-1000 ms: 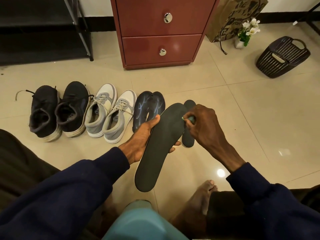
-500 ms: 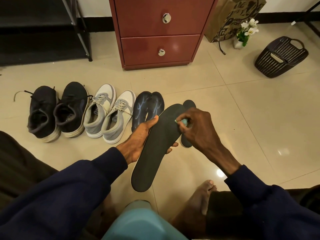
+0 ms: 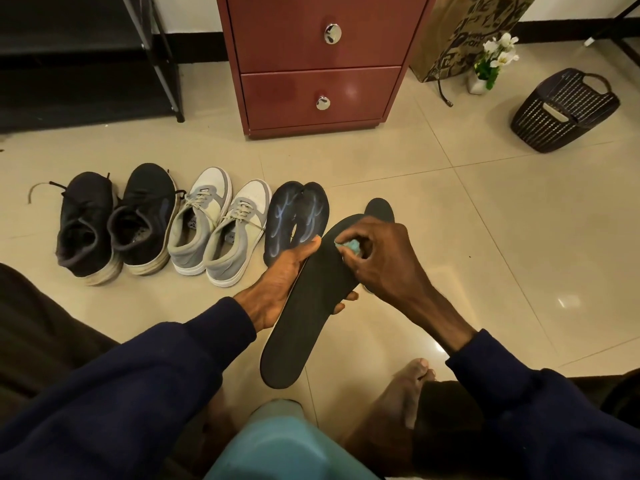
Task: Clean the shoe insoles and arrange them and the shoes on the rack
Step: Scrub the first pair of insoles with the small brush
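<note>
My left hand [image 3: 280,285] holds a long black insole [image 3: 304,313] from underneath, tilted with its toe end away from me. My right hand [image 3: 377,258] pinches a small teal cloth [image 3: 349,244] against the insole's upper part. A second black insole [image 3: 381,208] lies on the floor behind my right hand, mostly hidden. On the tiles to the left stand a pair of black sneakers [image 3: 114,223], a pair of grey and white sneakers [image 3: 221,226] and a pair of dark insoles with blue marks [image 3: 294,216]. The black shoe rack [image 3: 86,57] stands at the far left.
A red-brown drawer cabinet [image 3: 318,60] stands straight ahead. Right of it are a paper bag [image 3: 467,32], a small white flower pot [image 3: 485,71] and a tipped dark plastic basket [image 3: 564,109]. A teal container [image 3: 284,445] sits between my bare feet.
My right hand with the cloth has slid leftward and down along the insole's upper part. The held insole has shifted slightly lower and left.
</note>
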